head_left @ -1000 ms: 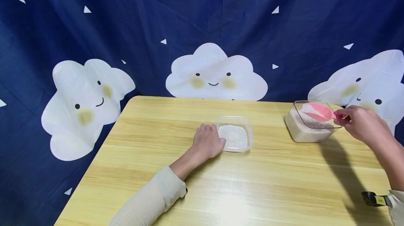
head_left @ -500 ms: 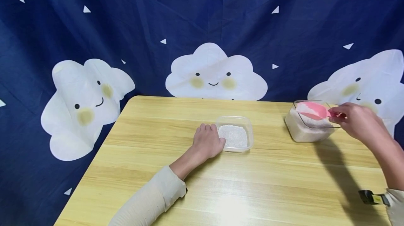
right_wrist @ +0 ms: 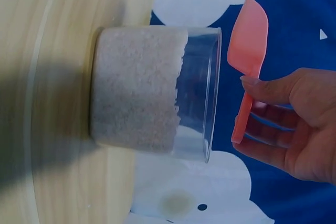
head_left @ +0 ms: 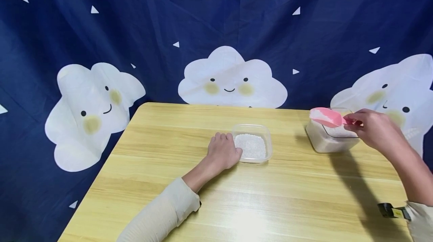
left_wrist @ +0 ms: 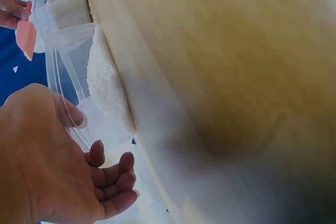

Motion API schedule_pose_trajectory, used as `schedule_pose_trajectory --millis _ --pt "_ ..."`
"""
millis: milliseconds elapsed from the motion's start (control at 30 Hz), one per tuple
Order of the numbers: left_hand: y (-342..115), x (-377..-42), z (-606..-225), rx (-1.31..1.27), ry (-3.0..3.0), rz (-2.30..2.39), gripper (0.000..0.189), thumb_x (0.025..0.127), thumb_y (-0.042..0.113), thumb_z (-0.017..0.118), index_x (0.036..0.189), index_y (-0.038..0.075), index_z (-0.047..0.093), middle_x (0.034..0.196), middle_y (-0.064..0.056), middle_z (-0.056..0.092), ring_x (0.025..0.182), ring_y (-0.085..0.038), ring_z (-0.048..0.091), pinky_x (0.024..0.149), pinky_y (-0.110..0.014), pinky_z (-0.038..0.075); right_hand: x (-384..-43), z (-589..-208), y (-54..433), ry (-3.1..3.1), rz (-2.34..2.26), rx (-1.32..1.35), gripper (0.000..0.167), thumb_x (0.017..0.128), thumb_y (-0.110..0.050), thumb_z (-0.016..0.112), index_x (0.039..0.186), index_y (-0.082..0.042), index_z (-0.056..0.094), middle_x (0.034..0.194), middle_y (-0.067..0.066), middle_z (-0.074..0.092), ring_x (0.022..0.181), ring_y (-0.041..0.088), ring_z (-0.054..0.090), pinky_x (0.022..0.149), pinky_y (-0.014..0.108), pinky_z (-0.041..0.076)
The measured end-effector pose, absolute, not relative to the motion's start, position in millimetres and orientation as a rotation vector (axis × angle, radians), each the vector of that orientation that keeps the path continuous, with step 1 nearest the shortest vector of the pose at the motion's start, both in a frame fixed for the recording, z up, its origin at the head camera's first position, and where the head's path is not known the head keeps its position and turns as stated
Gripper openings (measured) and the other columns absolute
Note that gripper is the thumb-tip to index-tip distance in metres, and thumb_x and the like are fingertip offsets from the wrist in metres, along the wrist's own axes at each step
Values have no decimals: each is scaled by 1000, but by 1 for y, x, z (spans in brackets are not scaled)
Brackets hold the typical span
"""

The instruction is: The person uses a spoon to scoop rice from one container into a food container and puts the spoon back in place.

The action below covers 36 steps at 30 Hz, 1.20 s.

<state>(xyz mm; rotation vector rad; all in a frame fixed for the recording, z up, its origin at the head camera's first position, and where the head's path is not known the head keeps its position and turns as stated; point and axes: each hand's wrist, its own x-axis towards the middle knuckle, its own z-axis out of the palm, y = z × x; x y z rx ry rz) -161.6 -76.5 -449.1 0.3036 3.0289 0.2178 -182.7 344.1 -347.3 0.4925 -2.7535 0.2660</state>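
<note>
My right hand (head_left: 377, 127) grips the handle of a pink scoop (head_left: 329, 117), which carries white grains. The scoop is raised over the left rim of a tall clear container (right_wrist: 142, 90) filled most of the way with white, rice-like grains. In the right wrist view, the thumb lies on the scoop's handle with the fingers curled behind it. My left hand (head_left: 223, 152) holds the left wall of a low clear plastic box (head_left: 268, 146), its thumb at the rim and its fingers loosely curled outside. A layer of white grains (left_wrist: 105, 82) covers that box's bottom.
Both containers stand on a light wooden table (head_left: 297, 200), the tall one near the back right edge. A dark blue curtain (head_left: 149, 16) with printed clouds hangs right behind the table. A dark band with a small device (head_left: 392, 210) sits at the right sleeve.
My right hand has moved left with the loaded scoop, from inside the tall container's opening to above its left rim. The left hand and the low box have stayed in place.
</note>
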Motion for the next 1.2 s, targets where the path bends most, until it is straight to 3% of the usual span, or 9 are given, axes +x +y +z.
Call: schedule_pose_trajectory --millis 133,200,367,867,1200 --pt "-76 -162 -450 300 3030 214 38 96 39 41 105 4 52 98 -10 56 93 -26 46 86 -36 40 -182 -346 340 -2751 290 501 24 76 -6 85 99 -2 79 84 8 73 66 0 55 58 32 43" --pt "-76 -162 -450 299 3031 214 38 96 39 42 106 4 52 99 -11 57 94 -26 46 87 -36 41 -182 -345 337 -2767 305 498 24 77 -6 84 100 -2 78 85 9 73 68 4 59 58 32 43" --pt "-76 -161 -449 304 3027 204 38 97 39 41 105 4 52 99 -11 57 94 -26 46 86 -36 40 -180 -347 328 -2772 320 518 25 77 -4 84 101 -2 78 86 11 73 72 27 67 59 35 45" --pt "-75 -161 -450 301 3037 173 39 96 40 40 106 4 52 100 -11 58 93 -26 46 87 -36 41 -178 -347 300 -2789 312 556 20 79 -6 83 99 -6 78 86 7 71 73 23 64 59 36 44" --pt "-76 -161 -450 298 3030 197 37 96 40 40 104 5 51 96 -9 55 91 -25 44 84 -34 39 -178 -345 277 -2912 337 533 19 87 -11 79 105 -7 75 89 6 69 78 22 62 57 33 41"
